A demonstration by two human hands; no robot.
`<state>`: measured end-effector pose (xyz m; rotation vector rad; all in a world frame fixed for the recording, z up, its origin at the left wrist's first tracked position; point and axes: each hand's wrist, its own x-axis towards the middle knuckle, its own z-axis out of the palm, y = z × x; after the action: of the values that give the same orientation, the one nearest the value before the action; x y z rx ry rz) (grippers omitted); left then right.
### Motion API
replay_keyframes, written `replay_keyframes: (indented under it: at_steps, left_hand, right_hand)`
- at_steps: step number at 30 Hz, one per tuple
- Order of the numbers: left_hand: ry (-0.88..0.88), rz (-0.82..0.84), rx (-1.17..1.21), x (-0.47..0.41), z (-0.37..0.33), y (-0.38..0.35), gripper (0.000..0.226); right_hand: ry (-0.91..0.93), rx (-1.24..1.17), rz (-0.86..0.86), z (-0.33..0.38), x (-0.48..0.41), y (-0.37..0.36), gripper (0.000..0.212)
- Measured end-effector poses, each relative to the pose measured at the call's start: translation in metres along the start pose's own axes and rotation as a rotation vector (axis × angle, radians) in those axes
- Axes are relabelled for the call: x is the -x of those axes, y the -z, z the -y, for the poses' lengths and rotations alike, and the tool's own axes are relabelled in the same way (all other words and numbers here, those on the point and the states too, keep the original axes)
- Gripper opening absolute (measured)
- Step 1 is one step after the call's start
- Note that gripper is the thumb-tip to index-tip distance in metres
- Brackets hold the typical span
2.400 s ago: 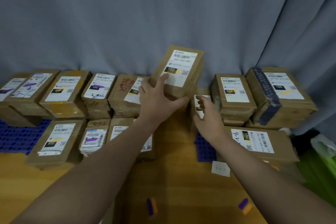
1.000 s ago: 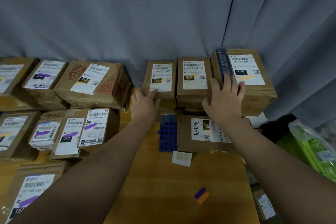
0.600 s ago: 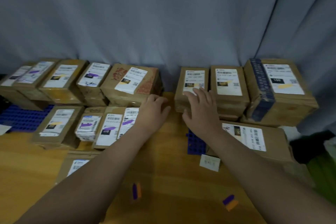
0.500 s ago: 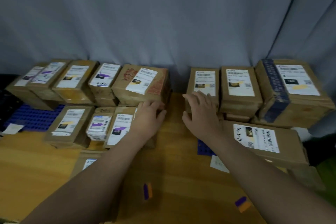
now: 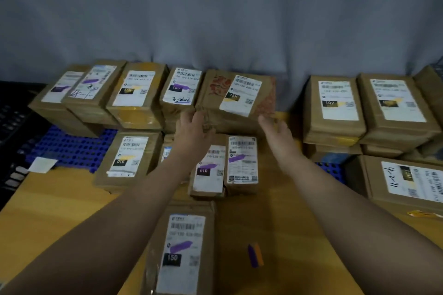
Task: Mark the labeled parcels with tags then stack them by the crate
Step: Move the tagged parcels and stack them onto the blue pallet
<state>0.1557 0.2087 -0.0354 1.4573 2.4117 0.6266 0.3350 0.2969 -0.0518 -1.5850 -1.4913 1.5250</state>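
Note:
A row of brown parcels with white labels lines the back of the wooden table point(image 5: 299, 235). My left hand point(image 5: 194, 127) grips the front left corner of the parcel with a red pattern and a 15H label point(image 5: 239, 96). My right hand point(image 5: 273, 127) touches that parcel's front right corner with relaxed fingers. A purple and orange tag point(image 5: 255, 255) lies loose on the table between my forearms. Close to me lies a parcel labelled 150 point(image 5: 182, 246) with a purple mark on it.
A blue perforated crate panel point(image 5: 69, 148) lies flat at the left under some parcels, with a white slip point(image 5: 42, 165) at its edge. Stacked parcels, one labelled 102 point(image 5: 335, 103), stand at the right. A long box point(image 5: 407, 179) lies in front of them. A grey curtain hangs behind.
The view has swung left. Both hands left the parcels at the right and moved to the red-patterned 15H parcel, one at each front corner.

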Motion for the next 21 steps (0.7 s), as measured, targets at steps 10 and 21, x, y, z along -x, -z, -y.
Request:
replay_keyframes:
  at_steps: [10, 21]
  left_hand:
    - [-0.106, 0.146, 0.001, -0.049, 0.028, 0.001, 0.051]
    - [-0.147, 0.036, 0.423, -0.014, 0.015, 0.006, 0.045]
  right_hand:
    - [-0.267, -0.475, 0.030, 0.001, -0.049, -0.022, 0.050]
    - [0.091, -0.504, -0.191, 0.011, -0.016, 0.000, 0.063]
